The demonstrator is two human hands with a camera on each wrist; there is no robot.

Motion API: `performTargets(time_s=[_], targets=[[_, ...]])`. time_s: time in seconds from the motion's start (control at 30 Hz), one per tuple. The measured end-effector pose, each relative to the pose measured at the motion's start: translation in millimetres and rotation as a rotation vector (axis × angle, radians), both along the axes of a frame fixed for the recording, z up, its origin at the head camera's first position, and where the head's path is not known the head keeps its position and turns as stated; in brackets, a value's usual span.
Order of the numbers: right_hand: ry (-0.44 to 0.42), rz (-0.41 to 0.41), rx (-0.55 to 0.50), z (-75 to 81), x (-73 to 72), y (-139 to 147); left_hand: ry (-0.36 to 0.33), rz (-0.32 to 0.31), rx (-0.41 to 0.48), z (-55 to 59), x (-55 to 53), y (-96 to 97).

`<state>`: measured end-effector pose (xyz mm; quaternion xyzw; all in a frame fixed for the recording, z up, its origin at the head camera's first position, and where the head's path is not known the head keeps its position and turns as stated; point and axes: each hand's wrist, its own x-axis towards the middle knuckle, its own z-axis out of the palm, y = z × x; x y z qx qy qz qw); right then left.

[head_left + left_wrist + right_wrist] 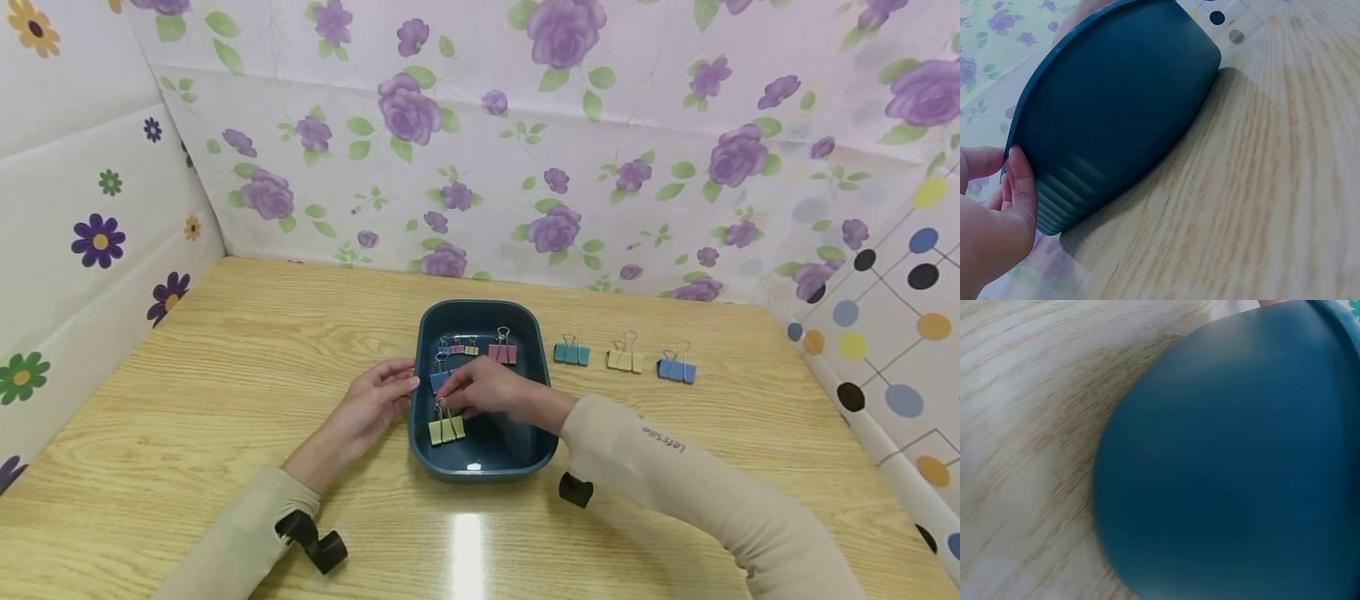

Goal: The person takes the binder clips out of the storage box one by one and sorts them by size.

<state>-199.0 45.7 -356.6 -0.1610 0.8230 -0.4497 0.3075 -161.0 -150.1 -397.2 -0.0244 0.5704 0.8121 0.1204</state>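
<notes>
A dark teal plastic bin [483, 477] stands on the wooden table, holding binder clips. My left hand [381, 396] is at its left side; in the left wrist view, the thumb and fingers [1021, 178] pinch its rim. Inside the bin, my right hand [483, 385] pinches the wire handle of a yellow binder clip [447, 430] near the front left. Behind that clip lies a blue binder clip [438, 382], partly hidden by the right hand. A pink binder clip [502, 354] and several small clips [458, 349] lie toward the back.
To the right of the bin, a teal binder clip [572, 353], a yellow binder clip [625, 359] and a blue binder clip [677, 370] lie in a row on the table [225, 400]. Flower-patterned sheets [480, 150] rise behind the table.
</notes>
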Motion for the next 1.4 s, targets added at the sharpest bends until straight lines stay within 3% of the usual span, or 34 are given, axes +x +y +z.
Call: performTargets(time_s=[0.47,0.8,1.1,1.4], targets=[[0.009,-0.007,-0.052,2.7,-0.8,7.8,-0.013,0.002,-0.003,-0.5,-0.4,-0.9],[0.120,-0.004,-0.085,17.5,-2.5,19.2,-0.010,0.005,0.005,-0.4,-0.1,-0.5],[0.156,-0.129,-0.122,36.5,-11.7,39.1,-0.016,0.015,-0.006,-0.3,0.0,0.1],[0.191,-0.204,-0.135,33.7,-17.9,61.3,-0.017,0.015,0.001,0.2,0.5,-0.1]])
